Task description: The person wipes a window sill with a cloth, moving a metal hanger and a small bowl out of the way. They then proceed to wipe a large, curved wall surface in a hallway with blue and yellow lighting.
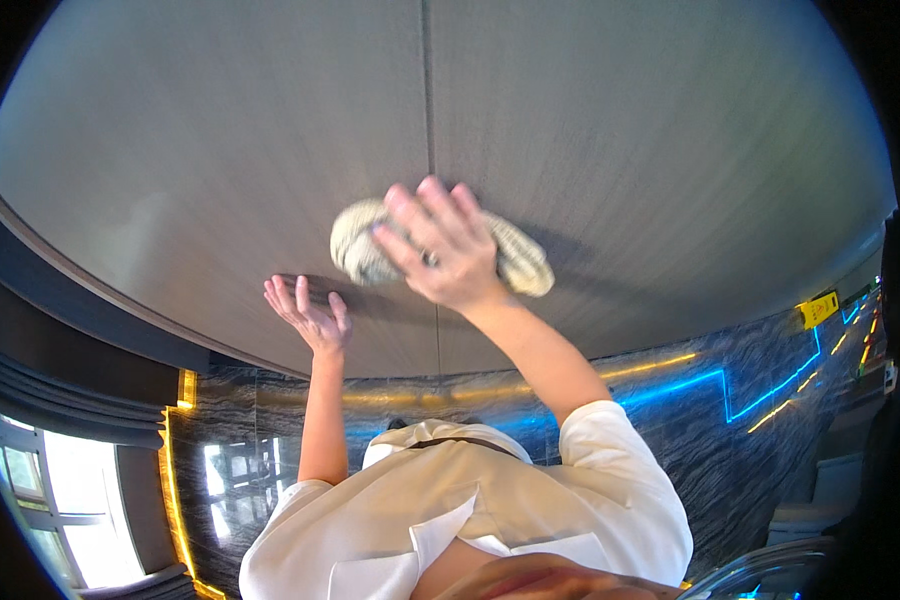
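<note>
A folded cream cloth (pixel 526 259) lies against a grey panelled wall (pixel 217 150) that fills the upper view. Spread over the cloth is my right hand (pixel 450 247), slightly blurred, pressing it to the panel across a narrow vertical seam (pixel 427 90). The cloth shows on both sides of the palm, and its middle is hidden under my fingers. Lower and to the left, my left hand (pixel 311 315) is raised near the same panel with fingers apart and nothing in it. Whether its fingertips touch the surface I cannot tell.
Dark veined, glossy floor (pixel 667 435) runs along the wall's base, reflecting blue and yellow light lines. A yellow warning sign (pixel 820 310) stands at the far right. On the left are a bright window (pixel 82 502) and dark curtain-like folds (pixel 60 390). Pale steps or blocks (pixel 814 510) show lower right.
</note>
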Motion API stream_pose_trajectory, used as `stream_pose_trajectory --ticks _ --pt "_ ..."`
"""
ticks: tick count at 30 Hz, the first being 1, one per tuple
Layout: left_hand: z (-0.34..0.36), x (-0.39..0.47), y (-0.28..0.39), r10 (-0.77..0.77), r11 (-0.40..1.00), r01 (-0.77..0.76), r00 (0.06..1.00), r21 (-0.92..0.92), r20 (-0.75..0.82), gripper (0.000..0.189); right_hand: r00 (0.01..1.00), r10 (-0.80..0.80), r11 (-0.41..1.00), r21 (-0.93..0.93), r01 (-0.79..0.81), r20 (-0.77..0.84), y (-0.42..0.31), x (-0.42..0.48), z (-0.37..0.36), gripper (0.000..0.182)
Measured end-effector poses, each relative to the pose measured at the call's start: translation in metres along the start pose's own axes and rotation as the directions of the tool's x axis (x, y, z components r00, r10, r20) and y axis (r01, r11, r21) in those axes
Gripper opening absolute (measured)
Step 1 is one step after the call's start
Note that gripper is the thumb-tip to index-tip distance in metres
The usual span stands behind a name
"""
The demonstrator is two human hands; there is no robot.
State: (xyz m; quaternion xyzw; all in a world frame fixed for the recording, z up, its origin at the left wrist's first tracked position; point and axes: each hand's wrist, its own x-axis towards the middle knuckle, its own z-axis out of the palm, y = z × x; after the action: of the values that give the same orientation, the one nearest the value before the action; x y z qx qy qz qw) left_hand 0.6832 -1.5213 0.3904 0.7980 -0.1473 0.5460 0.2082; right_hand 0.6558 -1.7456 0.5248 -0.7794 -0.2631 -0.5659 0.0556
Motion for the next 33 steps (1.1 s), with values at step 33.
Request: stream_pose_trajectory --ticks 33 --pt "0.028 0.009 0.003 0.204 0.975 -0.212 0.971 -0.059 -0.122 0.049 0.999 0.025 0.989 -0.148 -0.021 0.024 -0.027 -0.112 0.019 0.026"
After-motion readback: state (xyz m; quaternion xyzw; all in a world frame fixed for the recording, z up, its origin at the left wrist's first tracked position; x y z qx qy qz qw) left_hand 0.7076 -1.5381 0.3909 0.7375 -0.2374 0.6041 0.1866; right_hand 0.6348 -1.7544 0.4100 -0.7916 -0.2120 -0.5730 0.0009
